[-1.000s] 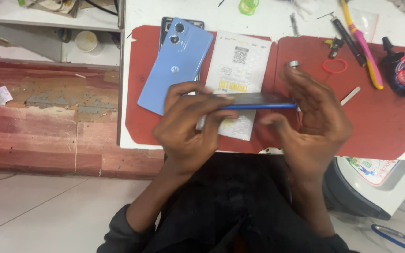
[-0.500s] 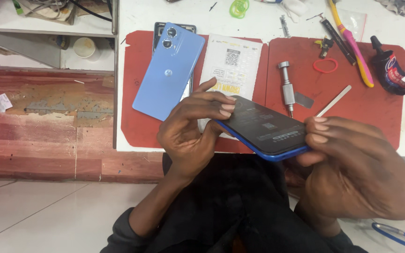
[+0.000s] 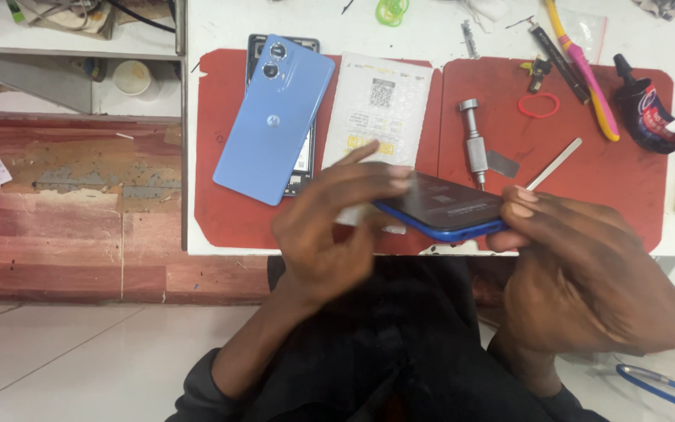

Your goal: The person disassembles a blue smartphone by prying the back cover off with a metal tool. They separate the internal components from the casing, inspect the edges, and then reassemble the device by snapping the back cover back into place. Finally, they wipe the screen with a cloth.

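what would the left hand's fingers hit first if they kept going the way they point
Most likely the dark phone, which the right hand holds. The left hand points its blurred fingertips right at the near end. Depth is unclear, so contact can't be confirmed.

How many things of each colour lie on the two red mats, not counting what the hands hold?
Light blue: 1, phone back cover
White: 1, paper sheet
Silver: 3, metal roller tool, flat metal piece, thin metal stick
Red: 1, rubber ring
Total: 6
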